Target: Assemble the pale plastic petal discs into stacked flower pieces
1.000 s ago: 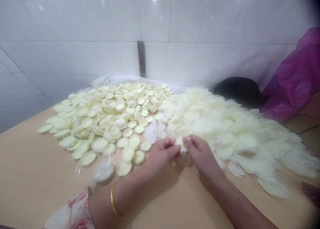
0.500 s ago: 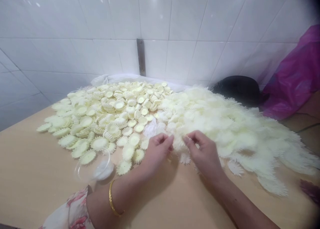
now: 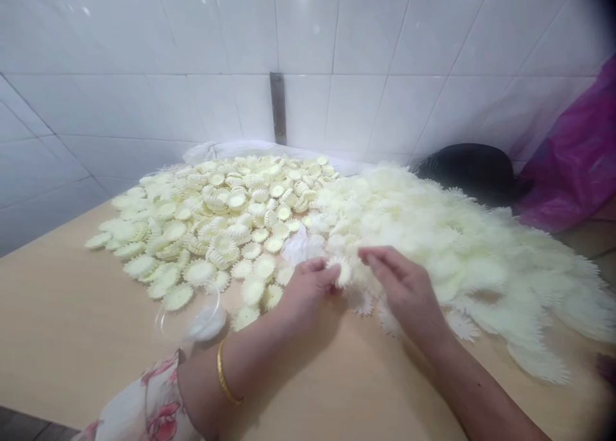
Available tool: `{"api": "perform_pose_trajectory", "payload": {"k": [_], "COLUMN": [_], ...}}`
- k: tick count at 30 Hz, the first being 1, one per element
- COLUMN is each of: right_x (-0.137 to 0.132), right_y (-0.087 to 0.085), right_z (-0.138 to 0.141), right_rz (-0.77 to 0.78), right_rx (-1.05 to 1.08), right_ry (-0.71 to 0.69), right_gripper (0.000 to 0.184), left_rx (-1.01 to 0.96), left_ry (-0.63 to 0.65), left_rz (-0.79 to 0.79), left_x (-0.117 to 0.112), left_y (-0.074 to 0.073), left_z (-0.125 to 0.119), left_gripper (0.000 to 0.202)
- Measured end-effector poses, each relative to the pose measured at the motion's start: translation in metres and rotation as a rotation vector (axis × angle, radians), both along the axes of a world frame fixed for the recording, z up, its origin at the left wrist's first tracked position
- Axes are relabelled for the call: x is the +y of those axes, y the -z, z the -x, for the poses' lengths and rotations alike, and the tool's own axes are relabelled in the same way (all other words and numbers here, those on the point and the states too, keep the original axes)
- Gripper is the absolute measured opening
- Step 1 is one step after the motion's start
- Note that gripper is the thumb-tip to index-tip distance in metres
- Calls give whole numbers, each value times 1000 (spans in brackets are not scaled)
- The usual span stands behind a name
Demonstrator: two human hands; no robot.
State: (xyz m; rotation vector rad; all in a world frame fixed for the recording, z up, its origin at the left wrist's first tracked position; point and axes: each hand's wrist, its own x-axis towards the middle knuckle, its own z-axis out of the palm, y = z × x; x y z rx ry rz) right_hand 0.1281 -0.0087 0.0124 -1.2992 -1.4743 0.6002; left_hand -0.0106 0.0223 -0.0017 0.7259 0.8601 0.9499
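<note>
My left hand pinches a small pale flower-shaped piece with a toothed edge between thumb and fingers. To its right my right hand has thumb and forefinger pressed together, apart from that piece; anything between those fingertips is too fine to make out. Left of my hands spreads a heap of cupped, pale yellow pieces with notched rims. Thin, flat, fringed petal discs, looking whitish and translucent, are piled on the right. A crumpled white scrap lies between the two heaps.
A clear ring with a white bundle lies on the wooden table beside my left forearm. Behind the right heap sits a dark rounded object, with magenta plastic at far right. A tiled wall closes off the back.
The flower-shaped piece now shows plainly in my left fingers. My right hand has shifted slightly right, widening the gap between the hands. The whole view has moved a little.
</note>
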Motion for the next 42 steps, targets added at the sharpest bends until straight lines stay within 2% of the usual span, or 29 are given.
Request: {"api": "perform_pose_trajectory", "payload": {"k": [2, 5, 8, 11, 15, 18, 20, 22, 27, 33, 35, 38, 42], "right_x": [2, 2, -1, -1, 0, 1, 1, 0, 0, -2, -4, -7, -7], "right_y": [0, 1, 1, 3, 6, 5, 5, 5, 8, 4, 3, 5, 11], "right_z": [-1, 2, 7, 10, 11, 10, 9, 8, 8, 13, 13, 14, 18], "right_rz": [109, 235, 293, 326, 354, 364, 380, 385, 315, 262, 177, -43, -280], "right_rx": [70, 186, 301, 372, 439, 473, 455, 405, 297, 292, 144, -185, -527], "right_ry": [11, -119, -248, -315, -293, -219, -171, -184, -210, -179, -97, 14, 36], "right_gripper": [23, 26, 25, 22, 22, 28, 32, 30, 24, 17, 16, 20, 24], "left_rx": [6, 19, 22, 6, -39, -100, -98, -33, 232, 228, 232, 266, 363], "left_ry": [15, 43, 34, 19, 63, 119, 139, 148, 99, 115, 125, 81, 15], "left_rz": [-26, -63, -82, -73, -43, -22, -71, -169, -425, -402, -420, -495, -543], "left_x": [-2, -4, -3, -3, -3, -3, -2, -2, -1, -5, -7, -7, -4], "left_y": [-1, -1, -1, 1, 3, 1, -2, -3, 0, 2, 0, -2, 2], "left_z": [0, 0, 1, 1, -1, -1, -1, 1, 5, 1, 1, 1, 2], "left_gripper": [16, 21, 24, 28, 27, 25, 21, 17, 19, 15, 16, 15, 8]}}
